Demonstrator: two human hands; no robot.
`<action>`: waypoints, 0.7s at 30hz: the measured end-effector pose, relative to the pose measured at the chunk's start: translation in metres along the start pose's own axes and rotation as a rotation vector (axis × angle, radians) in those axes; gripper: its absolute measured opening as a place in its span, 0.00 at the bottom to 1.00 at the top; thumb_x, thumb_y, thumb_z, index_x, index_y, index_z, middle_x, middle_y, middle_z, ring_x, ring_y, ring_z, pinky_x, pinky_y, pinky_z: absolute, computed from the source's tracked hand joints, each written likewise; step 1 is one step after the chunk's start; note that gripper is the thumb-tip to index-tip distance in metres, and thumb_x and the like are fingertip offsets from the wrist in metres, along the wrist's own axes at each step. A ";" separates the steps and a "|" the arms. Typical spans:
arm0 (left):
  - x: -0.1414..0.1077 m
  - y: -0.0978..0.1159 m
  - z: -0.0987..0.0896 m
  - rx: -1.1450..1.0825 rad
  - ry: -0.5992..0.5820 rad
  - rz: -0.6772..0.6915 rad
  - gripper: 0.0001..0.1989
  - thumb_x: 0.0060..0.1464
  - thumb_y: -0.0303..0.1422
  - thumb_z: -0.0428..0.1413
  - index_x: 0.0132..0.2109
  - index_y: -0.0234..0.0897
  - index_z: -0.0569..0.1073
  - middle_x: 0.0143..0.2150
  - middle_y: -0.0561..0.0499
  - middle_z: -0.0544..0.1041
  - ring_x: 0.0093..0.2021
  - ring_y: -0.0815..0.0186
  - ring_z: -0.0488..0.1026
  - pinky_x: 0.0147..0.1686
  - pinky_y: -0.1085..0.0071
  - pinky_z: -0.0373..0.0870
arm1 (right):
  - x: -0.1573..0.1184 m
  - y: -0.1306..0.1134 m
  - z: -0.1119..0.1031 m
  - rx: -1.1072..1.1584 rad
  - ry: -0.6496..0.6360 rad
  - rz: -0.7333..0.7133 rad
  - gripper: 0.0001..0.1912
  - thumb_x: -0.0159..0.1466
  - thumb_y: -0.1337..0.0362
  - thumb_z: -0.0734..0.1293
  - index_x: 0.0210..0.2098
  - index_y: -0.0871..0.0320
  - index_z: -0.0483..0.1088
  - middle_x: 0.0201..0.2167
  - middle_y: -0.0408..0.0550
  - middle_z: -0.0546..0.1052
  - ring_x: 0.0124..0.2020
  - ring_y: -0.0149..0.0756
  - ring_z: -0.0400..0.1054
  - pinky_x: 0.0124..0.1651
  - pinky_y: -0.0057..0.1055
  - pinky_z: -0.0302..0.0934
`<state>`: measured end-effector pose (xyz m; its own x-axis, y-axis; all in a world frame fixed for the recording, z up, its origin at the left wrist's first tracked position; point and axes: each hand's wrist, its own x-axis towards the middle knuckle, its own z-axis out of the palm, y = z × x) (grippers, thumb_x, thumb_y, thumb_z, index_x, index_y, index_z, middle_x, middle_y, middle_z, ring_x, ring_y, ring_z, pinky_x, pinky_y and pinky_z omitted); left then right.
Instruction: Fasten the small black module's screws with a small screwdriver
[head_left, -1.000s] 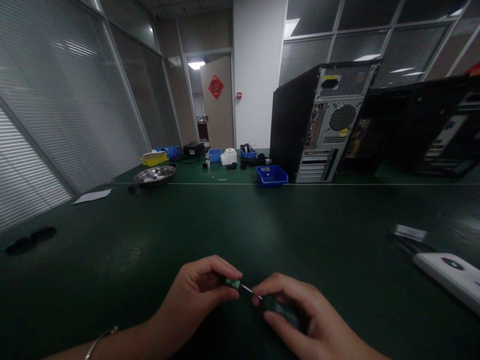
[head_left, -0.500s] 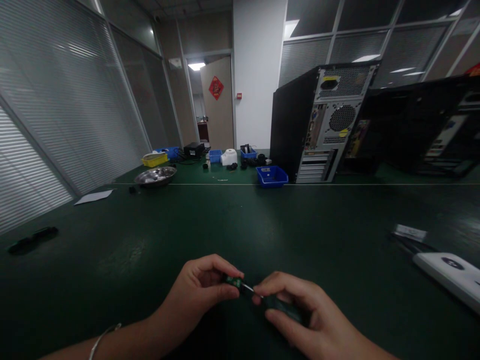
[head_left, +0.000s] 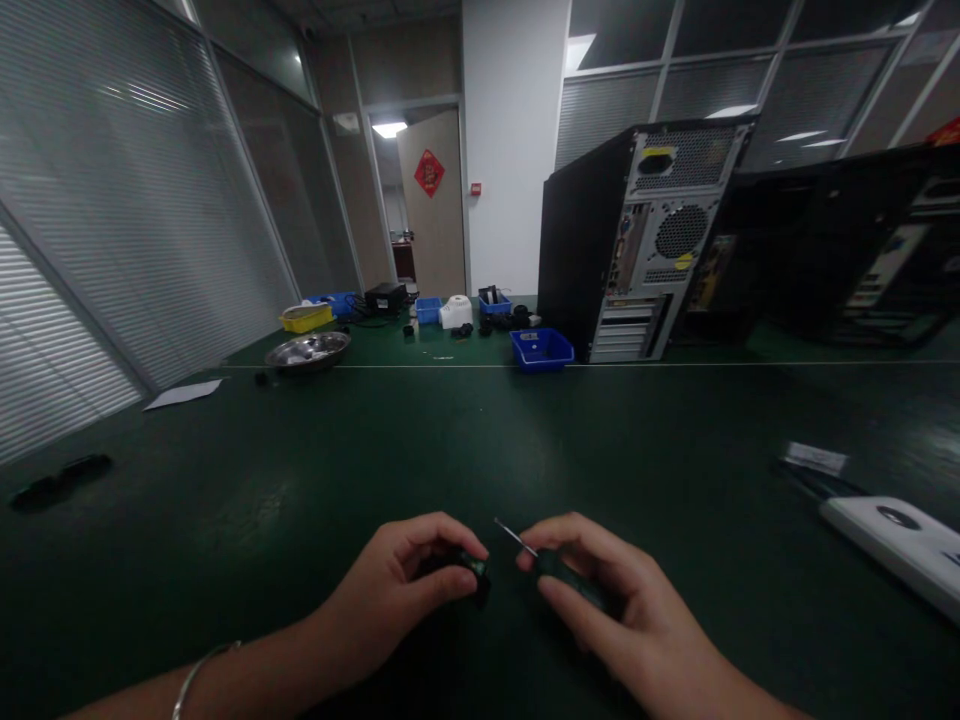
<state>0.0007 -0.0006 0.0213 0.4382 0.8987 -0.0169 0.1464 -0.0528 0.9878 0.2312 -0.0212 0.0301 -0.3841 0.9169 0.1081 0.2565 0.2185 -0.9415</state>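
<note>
Fingers of left hand pinch small black-and-green part. Right hand grips screwdriver by its dark handle, fingers curled round; tip clear of part. Both well short of far edge of green surface. Dark elongated item lies by its left edge.

A hand could slide across the green table up to the blue tray. A big black computer blocks the way beside it. The screwdriver pokes into the gap between left hand and right hand.
</note>
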 end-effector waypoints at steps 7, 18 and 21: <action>-0.006 0.010 0.005 0.552 -0.238 0.247 0.06 0.57 0.30 0.58 0.42 0.43 0.79 0.45 0.48 0.77 0.51 0.57 0.68 0.52 0.60 0.63 | 0.000 -0.003 0.001 -0.002 0.007 -0.048 0.09 0.63 0.69 0.64 0.41 0.56 0.73 0.38 0.48 0.78 0.41 0.40 0.72 0.44 0.35 0.65; -0.012 0.015 0.013 0.814 -0.100 0.245 0.20 0.50 0.45 0.62 0.45 0.36 0.73 0.44 0.42 0.74 0.43 0.52 0.67 0.44 0.58 0.63 | -0.001 0.004 0.003 -0.099 0.012 -0.084 0.11 0.63 0.72 0.63 0.44 0.56 0.69 0.41 0.48 0.77 0.44 0.40 0.72 0.47 0.34 0.65; -0.009 0.017 0.018 0.959 -0.141 0.199 0.28 0.40 0.54 0.63 0.39 0.34 0.73 0.38 0.42 0.74 0.36 0.53 0.67 0.39 0.58 0.62 | -0.004 0.008 0.006 -0.220 -0.032 -0.085 0.14 0.60 0.76 0.64 0.42 0.55 0.67 0.39 0.45 0.76 0.41 0.38 0.71 0.44 0.31 0.64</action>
<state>0.0155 -0.0174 0.0356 0.6252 0.7784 0.0562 0.6876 -0.5834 0.4322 0.2297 -0.0247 0.0200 -0.4393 0.8820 0.1708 0.4082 0.3653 -0.8366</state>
